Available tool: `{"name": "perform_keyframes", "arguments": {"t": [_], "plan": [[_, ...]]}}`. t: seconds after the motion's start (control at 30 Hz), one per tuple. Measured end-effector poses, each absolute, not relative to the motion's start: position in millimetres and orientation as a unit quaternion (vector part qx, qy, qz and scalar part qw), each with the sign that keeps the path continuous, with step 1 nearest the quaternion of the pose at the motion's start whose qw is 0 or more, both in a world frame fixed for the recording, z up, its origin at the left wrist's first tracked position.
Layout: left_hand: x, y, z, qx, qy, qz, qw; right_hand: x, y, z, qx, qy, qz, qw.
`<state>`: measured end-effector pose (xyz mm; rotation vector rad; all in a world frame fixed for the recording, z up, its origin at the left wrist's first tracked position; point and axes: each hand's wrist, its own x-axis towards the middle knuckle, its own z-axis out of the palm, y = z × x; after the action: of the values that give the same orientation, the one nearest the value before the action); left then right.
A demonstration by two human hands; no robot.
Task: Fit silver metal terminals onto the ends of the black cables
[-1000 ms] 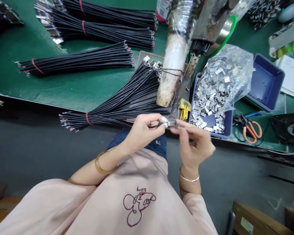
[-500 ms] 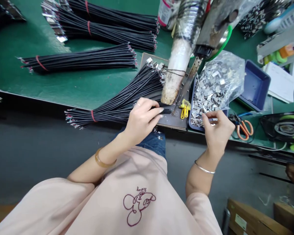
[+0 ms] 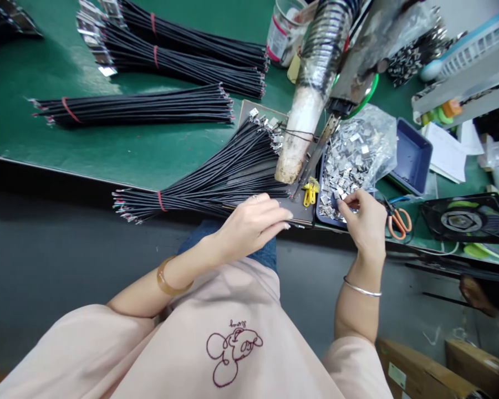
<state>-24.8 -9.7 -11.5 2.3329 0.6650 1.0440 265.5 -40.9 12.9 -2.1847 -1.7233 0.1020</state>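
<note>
Hands apart, can't tell if gripping: right hand [image 3: 363, 217] at connectors [image 3: 351, 147] in tray [image 3: 327, 221], tabletop [image 3: 120, 152] front edge; left hand [image 3: 255, 224] by cables [image 3: 183, 198], same edge. Spill risk if tray gets dragged.

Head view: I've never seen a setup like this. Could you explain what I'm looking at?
There is no robot here: a person wears the one camera on their head, so every picture looks forward and down. On the green table lie black cables in bundles, some tied with red bands. The bare left hand is at the near side of the front bundle; whether it grips a cable is hard to tell. The bare right hand reaches into a blue tray, its fingertips among small metal pieces; it may be pinching one, but that is too small to confirm.
</note>
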Motion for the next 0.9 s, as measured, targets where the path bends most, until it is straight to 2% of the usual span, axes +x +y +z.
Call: {"name": "perform_keyframes", "arguments": {"t": [0.1,0.17,0.3,0.4,0.57,0.73,0.9], "plan": [[-22,-16,-12,0.846,0.192,0.386,0.314,246,-54,12,-0.753,-0.565,-0.015,0.336],[-19,-19,-13,0.802,0.230,0.393,0.386,226,-63,15,-0.728,-0.532,-0.021,0.432],[-14,-15,-8,0.617,0.330,0.368,0.613,184,-78,20,-0.678,-0.518,0.054,0.519],[-13,-9,-5,0.515,0.348,0.354,0.699,161,-82,15,-0.627,-0.532,0.145,0.550],[-10,-9,-5,0.507,0.351,0.368,0.696,145,-75,-1,-0.617,-0.567,0.112,0.534],[-7,-11,-4,0.554,0.348,0.374,0.658,145,-68,-5,-0.614,-0.563,0.209,0.513],[-6,-11,-3,0.601,0.347,0.374,0.615,146,-68,-6,-0.599,-0.546,0.256,0.527]]}}
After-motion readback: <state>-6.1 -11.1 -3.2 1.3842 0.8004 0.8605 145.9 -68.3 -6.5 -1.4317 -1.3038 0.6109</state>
